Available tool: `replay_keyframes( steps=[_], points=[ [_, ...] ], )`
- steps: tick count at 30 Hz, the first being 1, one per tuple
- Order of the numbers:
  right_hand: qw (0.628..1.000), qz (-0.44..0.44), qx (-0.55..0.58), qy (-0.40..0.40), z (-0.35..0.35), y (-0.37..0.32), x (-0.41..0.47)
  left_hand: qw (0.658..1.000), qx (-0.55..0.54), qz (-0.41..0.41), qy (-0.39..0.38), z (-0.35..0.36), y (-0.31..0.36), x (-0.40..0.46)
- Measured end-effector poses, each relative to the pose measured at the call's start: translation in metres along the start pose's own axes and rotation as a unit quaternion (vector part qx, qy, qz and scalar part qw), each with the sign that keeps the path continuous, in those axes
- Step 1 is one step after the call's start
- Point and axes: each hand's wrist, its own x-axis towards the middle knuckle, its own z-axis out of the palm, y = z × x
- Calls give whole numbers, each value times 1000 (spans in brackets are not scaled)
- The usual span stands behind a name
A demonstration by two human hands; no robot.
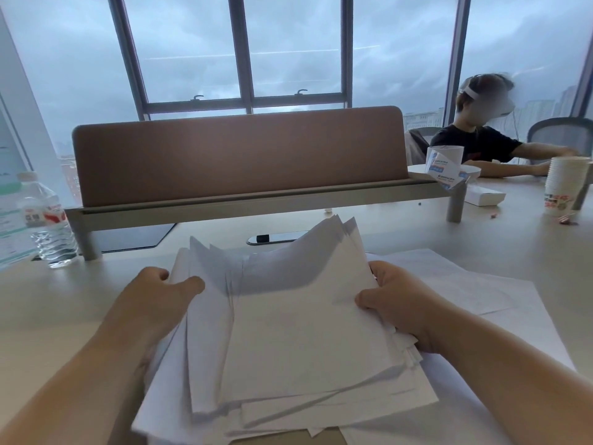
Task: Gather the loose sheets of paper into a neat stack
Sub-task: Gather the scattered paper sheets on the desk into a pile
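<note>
A thick, uneven bundle of white paper sheets (288, 329) is held above the pale desk, its edges fanned and out of line, the far corners sticking up. My left hand (160, 297) grips the bundle's left side with the thumb on top. On the right side, my right hand (398, 303) clasps it, thumb over the top sheet and fingers underneath. More loose white sheets (475, 290) lie flat on the desk to the right, partly under the bundle.
A brown desk divider (237, 155) on a grey rail stands across the back. A water bottle (48, 220) is at the left. Paper cups (561, 187) and a white box (484, 194) sit far right, where another person (481, 136) is seated.
</note>
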Motion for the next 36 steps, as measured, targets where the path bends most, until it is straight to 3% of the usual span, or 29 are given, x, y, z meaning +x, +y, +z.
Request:
replay_keyframes(
  steps=[3,7,12,17,20,22,27,29,31,36],
  points=[
    [1000,-2,3,-1,1,0,0,999,-45,6,0,-3,4,0],
    [1000,1,3,3,1,1,1,970,-237,-23,-38,3,5,1],
    [1000,5,11,-3,0,3,2,988,-142,14,-56,10,-1,-1],
    [1000,4,9,-3,0,5,4,981,-174,58,70,4,2,-7],
    [1000,3,6,-1,0,5,5,943,-291,57,154,-4,4,-5],
    [1000,2,2,-3,0,4,6,920,-314,91,216,-7,4,1],
    [1000,2,-1,-1,0,5,5,889,-127,316,305,-2,-3,-2],
    [1000,1,-3,0,0,4,5,867,-58,403,287,2,2,-15],
    [1000,-1,-4,2,0,4,4,856,-48,463,223,7,6,-25],
    [1000,0,0,0,0,2,3,884,-92,458,-13,18,14,-42]
  ],
)
